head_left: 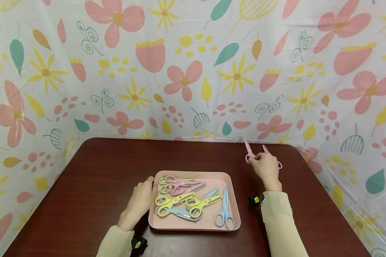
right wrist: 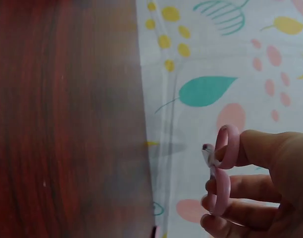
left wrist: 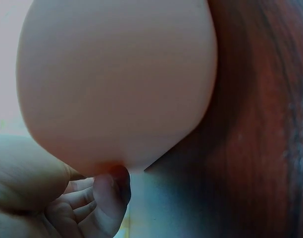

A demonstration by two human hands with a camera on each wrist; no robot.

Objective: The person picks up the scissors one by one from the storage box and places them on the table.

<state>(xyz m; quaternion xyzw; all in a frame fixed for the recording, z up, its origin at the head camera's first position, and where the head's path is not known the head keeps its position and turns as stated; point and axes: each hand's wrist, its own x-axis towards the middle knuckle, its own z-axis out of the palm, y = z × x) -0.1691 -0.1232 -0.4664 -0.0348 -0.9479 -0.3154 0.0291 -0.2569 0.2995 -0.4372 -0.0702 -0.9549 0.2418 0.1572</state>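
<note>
At the table's back right, my right hand [head_left: 266, 167] holds pink scissors [head_left: 248, 147] by their handle loops, blades pointing toward the wall. In the right wrist view, fingers and thumb are at these pink loops [right wrist: 222, 191]. A second pair of pink scissors [head_left: 279, 165] shows partly behind the hand; the rest is covered. The left hand [head_left: 140, 198] grips the left side of a pink tray [head_left: 193, 225], its fingers curled at the wall [left wrist: 117, 89]. In the tray lie yellow scissors [head_left: 206, 202], blue scissors [head_left: 225, 210], pink scissors [head_left: 180, 185] and green scissors [head_left: 162, 180], overlapping on the left.
The dark wooden table [head_left: 83, 200] has rounded back corners. Behind it and at both sides hangs a white curtain [head_left: 193, 46] printed with flowers and leaves, close to the back edge. A black strap [head_left: 255, 200] circles the right wrist, another [head_left: 139, 245] the left.
</note>
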